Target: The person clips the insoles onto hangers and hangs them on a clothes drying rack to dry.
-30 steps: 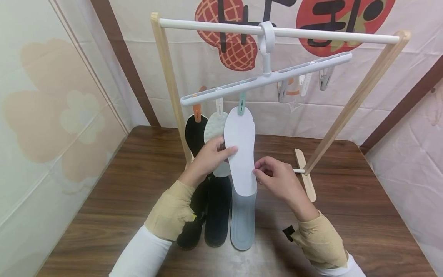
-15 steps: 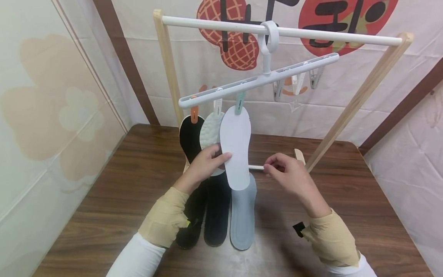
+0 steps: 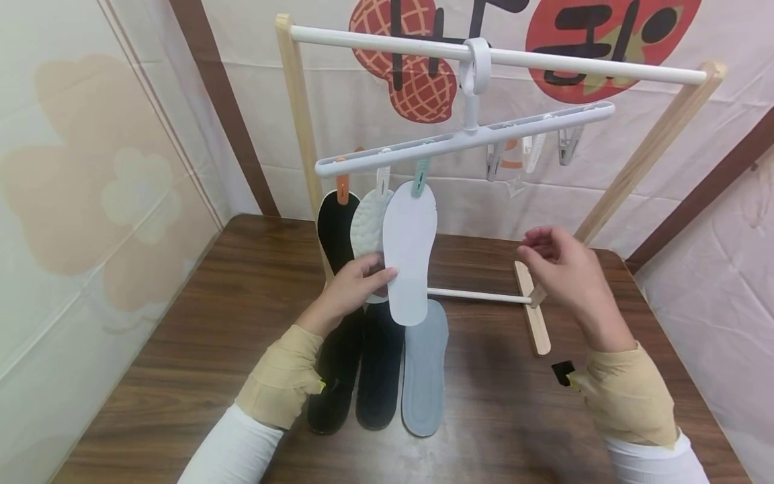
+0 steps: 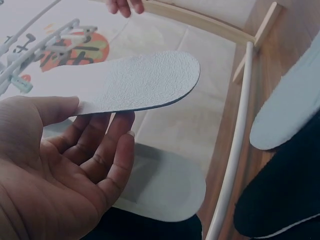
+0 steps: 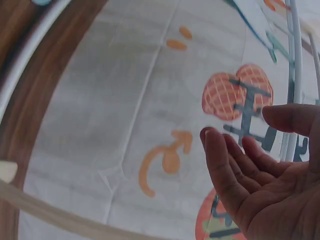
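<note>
A white insole point(image 3: 411, 249) hangs by its top from a teal clip point(image 3: 420, 180) on the pale hanger point(image 3: 450, 142). My left hand point(image 3: 351, 288) pinches its left edge, thumb on the near face and fingers behind, as the left wrist view confirms. To its left hang a bumpy white insole point(image 3: 366, 225) on a white clip point(image 3: 383, 181) and a black insole point(image 3: 335, 225) on an orange clip point(image 3: 342, 190). My right hand point(image 3: 568, 275) is in the air near the rack's right leg, fingers loosely bent, holding nothing.
A grey insole point(image 3: 424, 376) and two black insoles point(image 3: 381, 383) lie on the wooden table point(image 3: 484, 417). The hanger tilts on the rack's white top bar point(image 3: 562, 65), with several unused clips point(image 3: 532, 151) at its right. A lower bar point(image 3: 478, 294) joins the rack's feet.
My right hand has left the white insole's edge and moved right and up. My left hand keeps its hold, shifted slightly left. The hanger has swung a little.
</note>
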Available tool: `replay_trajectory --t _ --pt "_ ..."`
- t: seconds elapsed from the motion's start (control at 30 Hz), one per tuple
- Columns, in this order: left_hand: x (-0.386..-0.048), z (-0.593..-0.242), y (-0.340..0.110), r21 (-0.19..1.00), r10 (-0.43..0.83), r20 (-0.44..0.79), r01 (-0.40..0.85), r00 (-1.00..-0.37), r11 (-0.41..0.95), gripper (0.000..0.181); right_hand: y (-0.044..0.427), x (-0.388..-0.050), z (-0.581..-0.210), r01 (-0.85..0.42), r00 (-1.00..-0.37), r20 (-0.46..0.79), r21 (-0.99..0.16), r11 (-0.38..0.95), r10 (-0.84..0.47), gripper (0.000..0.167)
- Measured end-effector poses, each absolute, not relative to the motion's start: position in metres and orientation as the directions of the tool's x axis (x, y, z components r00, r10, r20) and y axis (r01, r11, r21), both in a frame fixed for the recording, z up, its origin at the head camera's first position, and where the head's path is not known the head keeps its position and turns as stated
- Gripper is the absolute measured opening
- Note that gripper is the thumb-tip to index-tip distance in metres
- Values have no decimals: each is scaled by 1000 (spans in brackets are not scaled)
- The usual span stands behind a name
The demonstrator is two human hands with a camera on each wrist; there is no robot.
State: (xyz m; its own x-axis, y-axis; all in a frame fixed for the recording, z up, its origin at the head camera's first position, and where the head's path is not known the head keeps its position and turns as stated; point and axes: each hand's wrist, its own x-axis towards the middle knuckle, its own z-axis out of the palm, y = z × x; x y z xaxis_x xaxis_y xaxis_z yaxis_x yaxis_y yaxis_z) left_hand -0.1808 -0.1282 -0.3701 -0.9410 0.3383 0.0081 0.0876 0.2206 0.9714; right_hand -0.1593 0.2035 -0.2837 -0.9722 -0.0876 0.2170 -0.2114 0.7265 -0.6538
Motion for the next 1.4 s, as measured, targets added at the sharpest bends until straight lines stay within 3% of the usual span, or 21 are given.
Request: replay_trajectory --t 0.37,0.77,1.13,1.4 --pt "-184 -379 -136 967 319 -27 56 -947 249 36 230 -180 -262 -148 -980 200 -768 623 14 65" --pt "-183 -387 -142 956 309 -67 28 -949 293 30 237 -197 -240 -148 -976 211 -812 565 49 73" --pt "-173 -398 -152 954 314 -89 9 -945 299 28 238 -212 -227 -172 -964 255 -822 543 80 68" --pt "-160 -405 -167 935 300 -75 38 -951 352 27 235 -217 -220 -201 -956 279 -850 487 93 52"
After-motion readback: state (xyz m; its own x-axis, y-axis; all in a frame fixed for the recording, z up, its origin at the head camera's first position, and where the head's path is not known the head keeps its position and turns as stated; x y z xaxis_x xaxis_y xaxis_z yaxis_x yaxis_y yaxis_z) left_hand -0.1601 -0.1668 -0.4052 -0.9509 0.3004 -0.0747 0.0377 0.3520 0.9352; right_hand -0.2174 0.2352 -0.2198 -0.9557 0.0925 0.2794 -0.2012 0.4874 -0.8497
